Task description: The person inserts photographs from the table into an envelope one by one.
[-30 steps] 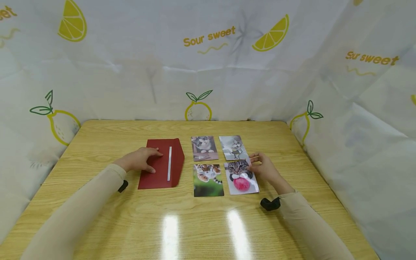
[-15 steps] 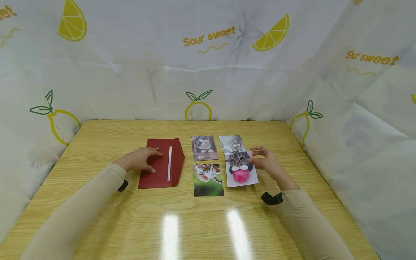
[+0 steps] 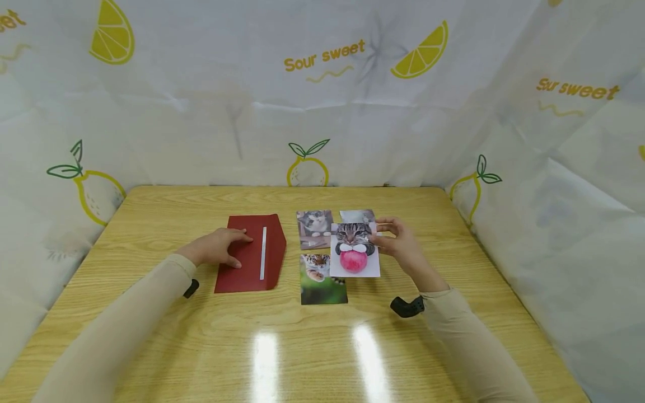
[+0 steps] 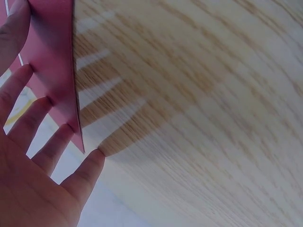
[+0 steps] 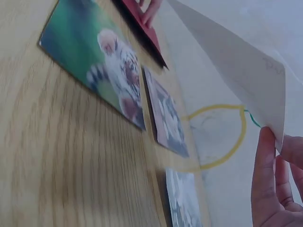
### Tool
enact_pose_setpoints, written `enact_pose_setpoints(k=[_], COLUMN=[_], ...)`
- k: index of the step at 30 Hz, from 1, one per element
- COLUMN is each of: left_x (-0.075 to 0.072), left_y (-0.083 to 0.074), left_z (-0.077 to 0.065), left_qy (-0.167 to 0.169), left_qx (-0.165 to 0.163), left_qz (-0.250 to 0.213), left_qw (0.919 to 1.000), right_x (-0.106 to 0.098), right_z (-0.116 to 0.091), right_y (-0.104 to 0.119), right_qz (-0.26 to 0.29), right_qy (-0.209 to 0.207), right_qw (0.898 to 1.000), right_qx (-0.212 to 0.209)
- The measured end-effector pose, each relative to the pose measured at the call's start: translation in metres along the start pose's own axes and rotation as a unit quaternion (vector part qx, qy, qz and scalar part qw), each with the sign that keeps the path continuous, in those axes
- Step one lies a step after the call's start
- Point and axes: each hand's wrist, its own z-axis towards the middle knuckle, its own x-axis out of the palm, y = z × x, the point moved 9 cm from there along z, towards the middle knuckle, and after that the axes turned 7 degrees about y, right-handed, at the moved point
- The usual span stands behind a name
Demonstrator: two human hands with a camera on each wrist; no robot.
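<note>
My right hand (image 3: 405,249) pinches the right edge of a photo card (image 3: 355,257) showing a tabby cat with a pink ball. In the right wrist view the card's pale back (image 5: 241,56) is visible, raised off the table between thumb and fingers. My left hand (image 3: 219,246) rests on a red envelope (image 3: 244,280) with a white strip, fingers spread and straight; the left wrist view shows fingertips (image 4: 68,130) at the envelope's edge. Under the raised card lie a tiger card (image 3: 322,288) and a grey-white cat card (image 3: 356,215), both partly hidden.
Left of the grey-white card, another cat card (image 3: 314,229) lies flat. The wooden table (image 3: 201,347) ends at a white curtain (image 3: 201,112) printed with lemons, which also stands along the sides.
My right hand has lifted the tabby-cat card off the table and moved it up and left, over the neighbouring cards. The left hand and envelope have stayed put.
</note>
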Motion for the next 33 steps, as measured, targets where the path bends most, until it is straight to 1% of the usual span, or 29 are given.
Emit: enact_pose_setpoints(k=[6,18,22,27,33], left_x=[0.001,0.0,-0.001,-0.002,-0.001], left_y=[0.001,0.0,0.001,0.003,0.003], left_z=[0.0,0.0,0.001,0.003,0.003], left_qy=[0.001,0.001,-0.001,-0.005,-0.004], left_qx=[-0.001,0.0,0.002,0.006,0.006], left_qz=[-0.004,-0.005,-0.006,0.001,0.003], left_qw=[1.0,1.0,1.0,1.0,1.0], right_x=[0.02,0.071,0.085,0.101,0.119], right_z=[0.008,0.027,0.036,0.047,0.056], right_y=[0.003,0.005,0.005,0.003,0.001], right_qz=[0.03,0.051,0.053,0.057,0.045], right_qy=[-0.005,0.012,0.009,0.0,0.001], right_qw=[0.999,0.998,0.998,0.998,0.999], right_qx=[-0.013,-0.025,-0.024,-0.031,-0.029])
